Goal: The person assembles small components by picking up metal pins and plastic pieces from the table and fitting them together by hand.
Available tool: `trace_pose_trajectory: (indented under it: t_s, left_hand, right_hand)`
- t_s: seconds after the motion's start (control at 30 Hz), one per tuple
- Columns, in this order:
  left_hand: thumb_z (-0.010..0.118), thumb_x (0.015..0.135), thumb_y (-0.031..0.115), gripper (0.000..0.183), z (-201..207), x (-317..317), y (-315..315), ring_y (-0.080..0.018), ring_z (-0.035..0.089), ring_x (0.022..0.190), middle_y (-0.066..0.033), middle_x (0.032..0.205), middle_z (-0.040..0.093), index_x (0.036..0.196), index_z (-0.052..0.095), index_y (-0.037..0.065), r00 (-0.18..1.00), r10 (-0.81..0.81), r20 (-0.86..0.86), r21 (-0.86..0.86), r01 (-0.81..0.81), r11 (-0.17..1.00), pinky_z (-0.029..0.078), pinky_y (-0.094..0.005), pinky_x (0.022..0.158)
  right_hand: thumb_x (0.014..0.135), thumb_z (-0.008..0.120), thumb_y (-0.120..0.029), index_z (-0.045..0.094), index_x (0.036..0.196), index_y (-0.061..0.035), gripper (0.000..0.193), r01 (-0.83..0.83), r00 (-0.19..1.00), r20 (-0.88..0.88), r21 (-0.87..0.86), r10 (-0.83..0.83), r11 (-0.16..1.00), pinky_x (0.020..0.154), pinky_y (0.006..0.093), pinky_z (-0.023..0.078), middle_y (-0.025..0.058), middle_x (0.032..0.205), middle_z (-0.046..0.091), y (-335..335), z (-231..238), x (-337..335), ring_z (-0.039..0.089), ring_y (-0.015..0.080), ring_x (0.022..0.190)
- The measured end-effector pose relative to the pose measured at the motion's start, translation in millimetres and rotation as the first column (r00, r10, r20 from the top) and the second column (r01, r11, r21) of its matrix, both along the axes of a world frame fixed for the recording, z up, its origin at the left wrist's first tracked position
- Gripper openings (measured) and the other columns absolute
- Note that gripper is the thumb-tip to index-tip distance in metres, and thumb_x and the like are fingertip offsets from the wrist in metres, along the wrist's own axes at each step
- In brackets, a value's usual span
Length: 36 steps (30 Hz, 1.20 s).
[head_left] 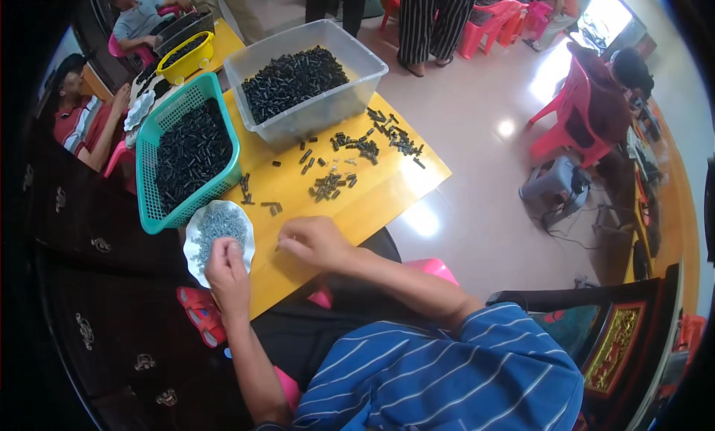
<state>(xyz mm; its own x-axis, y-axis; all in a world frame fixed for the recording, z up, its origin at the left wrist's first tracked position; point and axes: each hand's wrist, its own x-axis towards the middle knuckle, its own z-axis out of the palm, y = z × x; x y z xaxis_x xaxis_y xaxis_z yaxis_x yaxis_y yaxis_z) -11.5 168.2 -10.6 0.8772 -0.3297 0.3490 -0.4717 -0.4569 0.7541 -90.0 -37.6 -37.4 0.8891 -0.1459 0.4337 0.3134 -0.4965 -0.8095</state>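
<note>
My left hand (pixel 227 271) is over the near edge of a white scalloped plate (pixel 195 269) heaped with small silvery metal pieces (pixel 222 226). Its thumb and fingers are pinched together, and whatever they hold is too small to make out. My right hand (pixel 319 243) is just to the right, low over the yellow table (pixel 287 282), fingers curled in toward the thumb. Anything between those fingertips is hidden. Beyond it lie loose short black cylindrical parts (pixel 326 185), with more scattered toward the far right table corner.
A green plastic basket (pixel 232 126) full of black parts stands at the left, beside a clear plastic bin (pixel 313 111) of similar parts. Farther off is a yellow basket (pixel 201 56). Several people sit or stand around. Pink chairs (pixel 570 107) and a grey stool (pixel 555 185) are at the right.
</note>
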Motion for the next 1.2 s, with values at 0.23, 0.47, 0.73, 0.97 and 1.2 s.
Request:
trace_pose_trajectory:
  t_s: [0.23, 0.47, 0.73, 0.97, 1.2]
  left_hand:
    - [0.065, 0.09, 0.003, 0.012, -0.5, 5.3, 7.6, -0.0345, 0.067, 0.083, -0.0167, 0.092, 0.067, 0.101, 0.065, -0.001, 0.967, 0.126, 0.22, 0.219, -0.175, 0.96, 0.053, -0.0426, 0.073]
    - [0.071, 0.086, 0.004, 0.016, -6.7, -24.7, -73.3, -0.0261, 0.067, 0.07, -0.0129, 0.087, 0.068, 0.103, 0.07, 0.001, 0.955, -0.27, 0.124, 0.181, 0.245, 0.952, 0.052, -0.0343, 0.065]
    - [0.075, 0.084, 0.011, 0.02, -17.5, -25.3, -145.5, -0.0304, 0.07, 0.079, -0.0099, 0.089, 0.07, 0.103, 0.072, 0.007, 0.935, -0.307, 0.179, 0.166, 0.279, 0.946, 0.055, -0.0393, 0.07]
    - [0.073, 0.085, 0.017, 0.018, -31.3, -19.3, -164.4, -0.0323, 0.069, 0.08, -0.0096, 0.09, 0.068, 0.101, 0.072, 0.009, 0.943, -0.279, 0.179, 0.298, 0.218, 0.929, 0.056, -0.043, 0.07]
    - [0.071, 0.087, 0.02, 0.012, -39.4, -16.7, -173.6, -0.0337, 0.069, 0.078, -0.0101, 0.088, 0.067, 0.092, 0.069, 0.009, 0.938, -0.281, 0.202, 0.343, 0.201, 0.918, 0.055, -0.0458, 0.068]
  right_hand:
    - [0.094, 0.071, -0.014, 0.068, 0.094, -0.0039, 0.011, -0.009, 0.978, -0.187, 0.397, 0.09, 0.918, 0.064, 0.0244, 0.049, -0.0013, 0.075, 0.064, -28.8, -11.6, -20.5, 0.058, 0.0056, 0.068]
    - [0.101, 0.063, -0.025, 0.066, 0.1, -0.0082, 0.017, 0.122, 0.956, -0.275, 0.691, 0.104, 0.712, 0.076, 0.0247, 0.048, -0.0001, 0.092, 0.065, -89.7, 3.8, -55.8, 0.06, 0.0084, 0.083]
    - [0.102, 0.061, -0.026, 0.063, 0.099, -0.01, 0.017, 0.233, 0.972, -0.225, 0.888, -0.066, 0.397, 0.072, 0.0231, 0.045, -0.0001, 0.088, 0.063, -110.2, 5.5, -57.4, 0.058, 0.008, 0.077]
    - [0.103, 0.061, -0.027, 0.064, 0.098, -0.0103, 0.017, 0.233, 0.966, -0.257, 0.822, -0.028, 0.519, 0.07, 0.022, 0.042, -0.0006, 0.088, 0.065, -106.6, 9.4, -57.1, 0.057, 0.0069, 0.074]
    - [0.103, 0.062, -0.029, 0.064, 0.099, -0.0099, 0.019, 0.217, 0.968, -0.248, 0.797, -0.022, 0.563, 0.071, 0.0219, 0.042, -0.0014, 0.088, 0.065, -108.5, 3.8, -56.1, 0.057, 0.0061, 0.075]
